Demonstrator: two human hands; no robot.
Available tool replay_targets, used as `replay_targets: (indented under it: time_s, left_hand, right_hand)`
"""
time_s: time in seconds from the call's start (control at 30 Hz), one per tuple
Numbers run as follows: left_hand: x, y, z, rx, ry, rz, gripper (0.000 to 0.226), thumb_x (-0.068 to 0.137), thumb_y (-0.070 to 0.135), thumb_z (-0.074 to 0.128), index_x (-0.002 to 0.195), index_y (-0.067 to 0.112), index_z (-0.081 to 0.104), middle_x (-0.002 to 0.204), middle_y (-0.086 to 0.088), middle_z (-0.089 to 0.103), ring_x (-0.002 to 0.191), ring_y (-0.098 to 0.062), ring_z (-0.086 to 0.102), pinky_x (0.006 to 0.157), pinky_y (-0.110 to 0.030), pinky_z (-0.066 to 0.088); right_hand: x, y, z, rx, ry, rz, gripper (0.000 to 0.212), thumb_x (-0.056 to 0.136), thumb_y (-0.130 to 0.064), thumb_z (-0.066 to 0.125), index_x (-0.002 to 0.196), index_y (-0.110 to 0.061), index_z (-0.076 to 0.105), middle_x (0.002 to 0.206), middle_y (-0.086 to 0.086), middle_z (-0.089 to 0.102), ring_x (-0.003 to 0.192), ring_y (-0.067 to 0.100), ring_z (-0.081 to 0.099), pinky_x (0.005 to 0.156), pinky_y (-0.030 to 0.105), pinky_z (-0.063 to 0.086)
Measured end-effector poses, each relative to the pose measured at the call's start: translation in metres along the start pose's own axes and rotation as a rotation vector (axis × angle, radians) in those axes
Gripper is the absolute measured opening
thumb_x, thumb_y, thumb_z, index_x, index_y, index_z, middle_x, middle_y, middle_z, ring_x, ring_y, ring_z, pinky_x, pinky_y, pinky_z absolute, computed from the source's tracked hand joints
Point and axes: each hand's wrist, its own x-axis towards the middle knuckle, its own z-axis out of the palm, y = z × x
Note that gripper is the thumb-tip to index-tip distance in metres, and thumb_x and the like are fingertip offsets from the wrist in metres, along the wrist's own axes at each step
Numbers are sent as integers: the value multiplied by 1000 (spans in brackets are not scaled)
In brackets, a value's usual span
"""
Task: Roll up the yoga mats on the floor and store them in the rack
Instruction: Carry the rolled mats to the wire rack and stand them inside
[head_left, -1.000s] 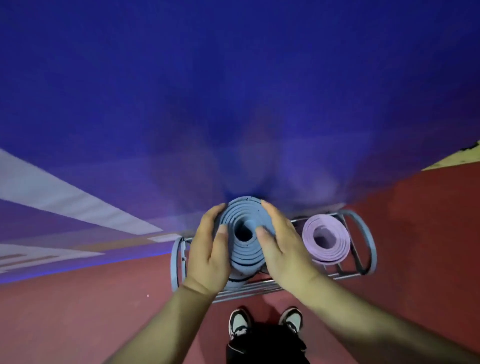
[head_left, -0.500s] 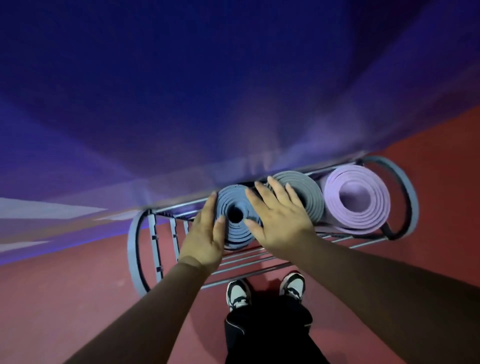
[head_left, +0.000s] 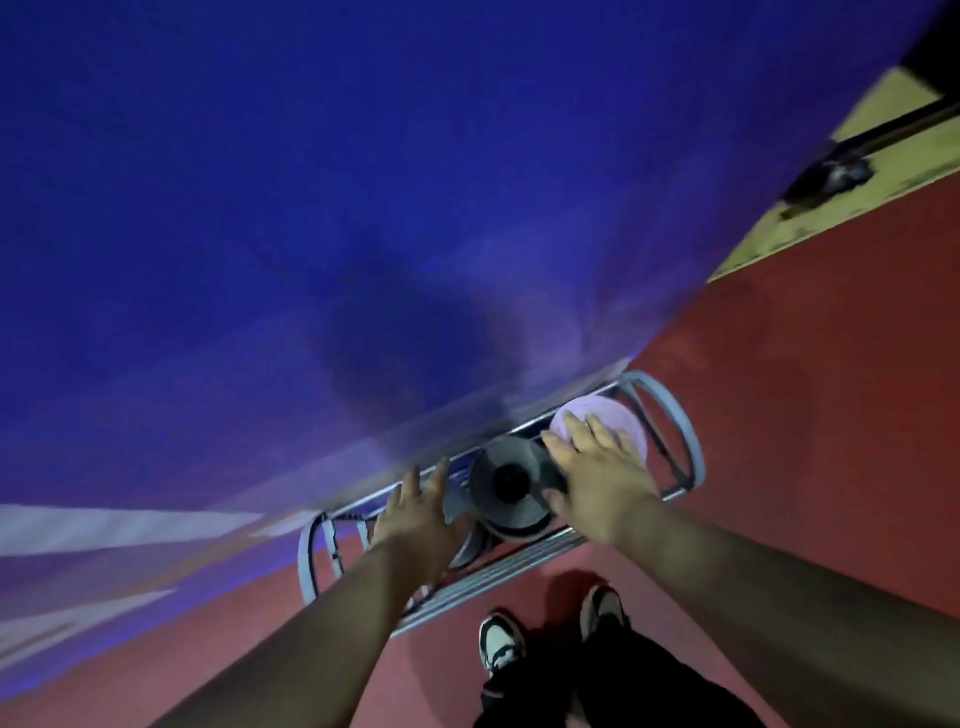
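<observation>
Since half a second ago, our right hand (head_left: 597, 486) has slid toward the right end of the rack (head_left: 498, 574), off the bluish roll and onto the lilac mat (head_left: 626, 418); the view has also swung and blurred.

Three rolled mats stand on end in the rack, long axes upright, spiral ends facing up at us. The grey mat (head_left: 511, 488) stands mid-rack, its dark core bare between our hands. The lilac mat stands at the rack's right end. A bluish roll (head_left: 457, 506) shows as a sliver toward the rack's left.

Our right hand lies flat, fingers straight, on the lilac mat's top end, thumb side against the grey mat. Our left hand (head_left: 415, 517) is likewise flat-fingered over the bluish roll; contact is blurred. Both hands are above the rolls, the right nearer the grey mat, so we judge any further seating to be a downward press along the axis.

Our shoes (head_left: 501, 644) stand on red floor (head_left: 779, 415) before the rack.
</observation>
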Motion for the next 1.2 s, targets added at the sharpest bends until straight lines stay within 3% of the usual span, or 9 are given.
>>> replay_targets:
  time_s: [0.1,0.2,0.4,0.73,1.2]
  left_hand:
    - [-18,70,-40,121,34,153,90,89,71,49,162,40,7,170,-10,9,154,-34,19,122,-45,24]
    - [-36,155,-73,201,60,310,89,91,68,52,161,44,3,171,-4,3,155,-31,13,121,-50,22]
    - [-58,341,-82,292,119,564,90,91,68,51,161,39,3,170,-7,7,155,-31,11,122,-49,22]
    - [-125,666,11,451,49,943,87,91,69,49,161,40,6,170,-7,7,156,-27,10,125,-48,20]
    - [-179,1000,184,769,-209,1444,86,92,66,54,161,37,12,169,-7,14,155,-27,16,124,-43,22]
  right_hand:
    - [-49,48,-43,53,49,141,85,81,-63,40,159,-40,18,172,0,6,157,28,7,124,49,10]
    - [-97,107,-77,140,105,263,81,89,-64,45,160,-37,18,172,1,4,158,29,5,124,53,10]
    - [-200,254,-114,253,202,494,85,90,-70,47,161,-39,12,172,1,-1,158,29,0,125,56,10]
    - [-421,487,-118,447,277,990,90,86,-72,49,161,-39,14,171,0,11,156,29,14,122,58,17]
    - [-592,669,-43,784,353,1558,92,80,-75,49,160,-39,19,170,1,14,154,30,17,120,59,21]
